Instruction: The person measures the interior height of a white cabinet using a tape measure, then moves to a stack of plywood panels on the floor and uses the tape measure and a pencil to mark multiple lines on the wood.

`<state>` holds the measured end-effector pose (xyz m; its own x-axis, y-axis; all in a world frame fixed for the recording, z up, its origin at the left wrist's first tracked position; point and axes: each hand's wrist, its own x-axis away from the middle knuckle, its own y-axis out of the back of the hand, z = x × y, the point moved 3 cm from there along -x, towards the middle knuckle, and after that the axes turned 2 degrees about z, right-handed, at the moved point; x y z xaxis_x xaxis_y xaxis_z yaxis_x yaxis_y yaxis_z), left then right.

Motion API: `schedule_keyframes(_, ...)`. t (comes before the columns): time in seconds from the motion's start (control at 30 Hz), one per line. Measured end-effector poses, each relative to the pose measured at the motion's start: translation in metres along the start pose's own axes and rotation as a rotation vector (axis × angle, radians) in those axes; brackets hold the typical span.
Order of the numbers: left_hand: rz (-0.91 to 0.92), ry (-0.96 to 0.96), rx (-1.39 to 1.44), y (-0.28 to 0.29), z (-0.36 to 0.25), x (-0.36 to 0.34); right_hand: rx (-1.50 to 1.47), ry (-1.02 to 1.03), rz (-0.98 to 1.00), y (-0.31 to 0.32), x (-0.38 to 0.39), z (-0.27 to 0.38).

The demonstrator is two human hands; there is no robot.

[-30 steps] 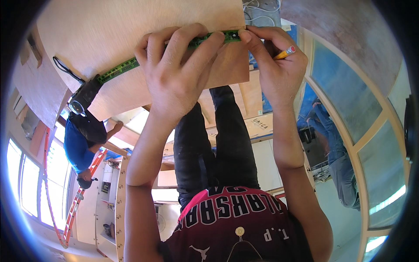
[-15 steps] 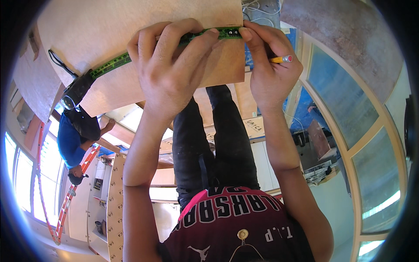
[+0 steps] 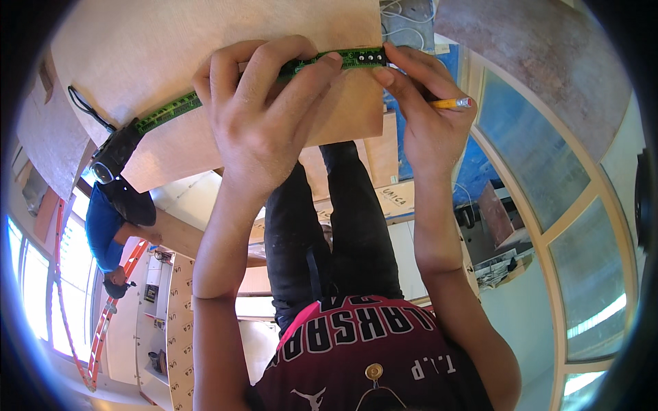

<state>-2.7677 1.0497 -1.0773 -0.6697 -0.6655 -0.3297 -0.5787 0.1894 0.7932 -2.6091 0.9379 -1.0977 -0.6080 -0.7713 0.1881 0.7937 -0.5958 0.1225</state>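
Note:
A tape measure (image 3: 115, 152) with a black case sits by the lower left edge of a pale plywood sheet (image 3: 157, 48). Its green blade (image 3: 168, 111) runs across the sheet to the right edge. My left hand (image 3: 253, 123) holds the blade against the wood, thumb on top and fingers curled over it. At the blade's end, my right hand (image 3: 435, 116) is closed at the sheet's right edge, fingertips close to the metal tip. A yellow pencil (image 3: 452, 103) lies in that hand, its eraser end sticking out to the right; its point is hidden.
A person in a blue shirt (image 3: 103, 226) stands at the left, near an orange ladder (image 3: 103, 329). Framed glass panels (image 3: 534, 147) curve along the right. White cables (image 3: 404, 17) lie past the sheet's right edge. A brown board (image 3: 528, 55) is at the upper right.
The blade's tip has shifted slightly right, to just past the sheet's edge. My right thumb has come off the tip and lowered beside it. My left hand keeps its hold on the blade.

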Motion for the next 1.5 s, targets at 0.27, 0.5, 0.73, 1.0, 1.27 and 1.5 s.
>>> schedule_keyframes(0.27, 0.003, 0.003, -0.01, 0.0, 0.001, 0.0, 0.012, -0.04, 0.003, -0.003, 0.0, 0.002)
schedule_keyframes(0.5, 0.021, 0.002, -0.009, 0.002, 0.0, -0.001, -0.302, 0.159, -0.217, 0.02, -0.026, 0.018)
schedule_keyframes(0.73, 0.051, 0.01, -0.02, 0.004, -0.001, -0.001, 0.045, 0.287, 0.362, 0.017, -0.043, 0.047)
schedule_keyframes(1.0, 0.054, 0.014, -0.002, 0.004, 0.002, 0.0, 0.067, 0.219, 0.48, 0.013, -0.05, 0.025)
schedule_keyframes(1.27, 0.11, 0.013, -0.044, 0.008, -0.003, -0.008, 0.242, 0.289, 0.659, 0.011, -0.06, 0.036)
schedule_keyframes(1.5, 0.123, 0.008, -0.034, 0.008, -0.002, -0.009, 0.264, 0.358, 0.687, 0.014, -0.063, 0.029)
